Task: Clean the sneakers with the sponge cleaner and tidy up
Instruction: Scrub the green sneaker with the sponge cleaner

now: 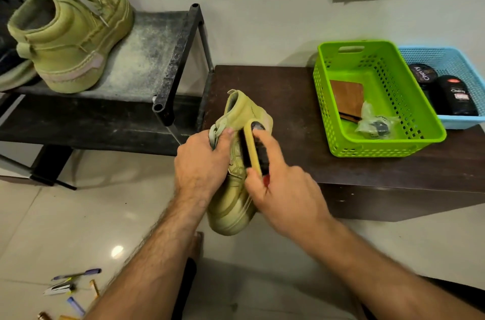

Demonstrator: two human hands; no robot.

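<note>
An olive-green high-top sneaker [232,211] is held in the air in front of the dark bench, toe pointing toward me. My left hand [200,166] grips it at the laces and tongue. My right hand [283,193] grips the sponge cleaner [253,148], a black applicator with a yellow rim, and presses it against the sneaker's side. The matching sneaker [70,36] stands upright on the shoe rack at the upper left, heel toward me.
The black shoe rack [160,57] is dusty, with dark shoes [8,39] at its left edge. On the dark wooden bench [393,170] stand a green basket [375,152] with a brush and a plastic bag, and a blue basket [446,57] with polish containers. Pens [76,273] lie on the floor.
</note>
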